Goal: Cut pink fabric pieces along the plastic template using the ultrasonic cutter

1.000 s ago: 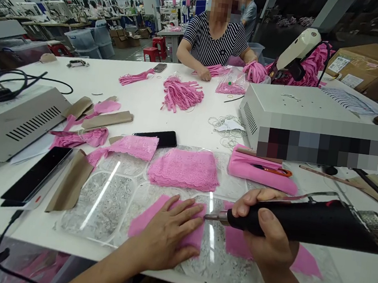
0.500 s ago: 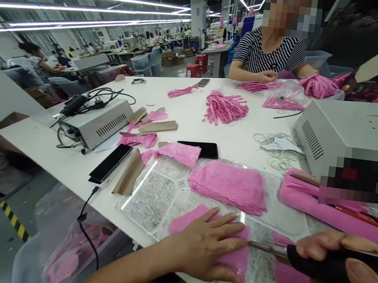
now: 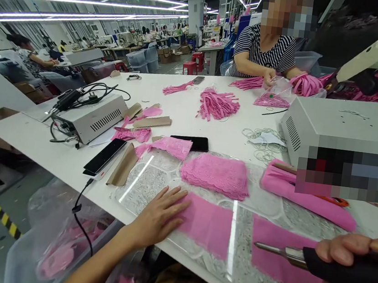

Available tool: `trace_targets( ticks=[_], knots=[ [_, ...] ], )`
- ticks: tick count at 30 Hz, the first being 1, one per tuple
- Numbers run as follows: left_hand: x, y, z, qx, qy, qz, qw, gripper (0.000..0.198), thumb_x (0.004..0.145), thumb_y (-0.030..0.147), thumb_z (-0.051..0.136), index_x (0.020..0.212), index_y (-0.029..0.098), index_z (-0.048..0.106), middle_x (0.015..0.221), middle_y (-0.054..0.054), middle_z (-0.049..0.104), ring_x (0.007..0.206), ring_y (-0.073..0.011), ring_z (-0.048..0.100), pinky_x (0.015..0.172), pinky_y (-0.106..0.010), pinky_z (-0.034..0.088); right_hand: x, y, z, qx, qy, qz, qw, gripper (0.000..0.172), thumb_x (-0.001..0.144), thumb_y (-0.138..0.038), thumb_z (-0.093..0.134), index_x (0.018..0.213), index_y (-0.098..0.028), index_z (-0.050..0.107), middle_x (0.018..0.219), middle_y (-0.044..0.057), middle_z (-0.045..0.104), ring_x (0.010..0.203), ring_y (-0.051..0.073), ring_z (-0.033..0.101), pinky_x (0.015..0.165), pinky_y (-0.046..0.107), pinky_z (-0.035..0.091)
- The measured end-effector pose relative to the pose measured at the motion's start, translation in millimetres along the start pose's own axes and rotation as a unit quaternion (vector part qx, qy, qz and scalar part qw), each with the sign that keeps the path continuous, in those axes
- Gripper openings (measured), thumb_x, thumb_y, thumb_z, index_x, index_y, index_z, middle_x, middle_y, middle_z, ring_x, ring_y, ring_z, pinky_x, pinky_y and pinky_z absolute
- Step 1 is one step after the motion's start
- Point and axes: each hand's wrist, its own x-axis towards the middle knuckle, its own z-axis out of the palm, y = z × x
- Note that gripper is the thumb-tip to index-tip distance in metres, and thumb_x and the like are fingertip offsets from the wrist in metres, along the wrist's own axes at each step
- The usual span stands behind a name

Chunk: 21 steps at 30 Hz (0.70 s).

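Note:
My left hand [image 3: 159,216] lies flat with fingers stretched out on the left end of a pink fabric piece [image 3: 207,224], which rests on a clear scratched plate [image 3: 157,179] at the table's near edge. My right hand [image 3: 350,253] is wrapped round the black handle of a heated cutting tool [image 3: 339,266]. The tool's metal tip [image 3: 267,247] points left over a second pink fabric piece [image 3: 281,258]. A gap separates the two pink pieces.
A stack of pink lace [image 3: 215,174] and a pink roll with orange scissors [image 3: 306,199] lie behind. Grey boxes [image 3: 91,118] [image 3: 345,128], phones [image 3: 190,142] [image 3: 104,156], cardboard strips and rubber bands [image 3: 264,141] share the white table. A person in a striped shirt [image 3: 265,50] sorts pink strips opposite.
My left hand slid left along the pink fabric, uncovering it. The tool and my right hand drew back to the right, and the two pink pieces now lie apart. The view turned slightly left.

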Motion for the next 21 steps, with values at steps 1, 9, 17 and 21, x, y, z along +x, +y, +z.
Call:
trace_targets(
  ticks=[1,9,17,21],
  knots=[
    [1,4,-0.1,-0.001,-0.003,0.014,1.0,0.042,0.101,0.025,0.046,0.143,0.021,0.046,0.152,-0.01,0.04,0.145,-0.0264,0.029,0.117,-0.054,0.027,-7,-3,9,-0.025,0.017,-0.022,0.999,0.006,0.072,-0.035,0.069,0.073,-0.033,0.064,0.07,0.002,0.043,0.053,0.015,0.044,0.04,0.039,0.032],
    [15,18,5.6,0.021,-0.038,0.061,0.997,0.047,0.102,0.031,0.044,0.148,0.023,0.038,0.155,-0.009,0.034,0.147,-0.0272,0.023,0.118,-0.054,0.025,-36,16,50,0.021,-0.127,-0.051,0.99,0.013,0.077,-0.032,0.068,0.086,-0.024,0.062,0.072,-0.001,0.054,0.053,0.012,0.053,0.047,0.029,0.048],
    [24,16,8.2,0.054,-0.056,0.057,0.995,0.046,0.104,0.033,0.04,0.149,0.028,0.035,0.155,-0.004,0.035,0.145,-0.0267,0.028,0.118,-0.051,0.026,-36,25,39,0.005,-0.151,-0.021,0.988,0.01,0.082,-0.029,0.066,0.089,-0.024,0.062,0.079,0.0,0.054,0.061,0.012,0.056,0.057,0.03,0.055],
    [36,22,8.5,0.047,-0.047,0.078,0.995,0.049,0.103,0.033,0.041,0.151,0.024,0.033,0.156,-0.005,0.033,0.146,-0.0262,0.027,0.119,-0.049,0.026,-35,24,39,0.008,-0.151,-0.016,0.988,0.01,0.081,-0.029,0.067,0.088,-0.024,0.062,0.078,-0.001,0.054,0.061,0.012,0.056,0.057,0.03,0.055]
  ],
)
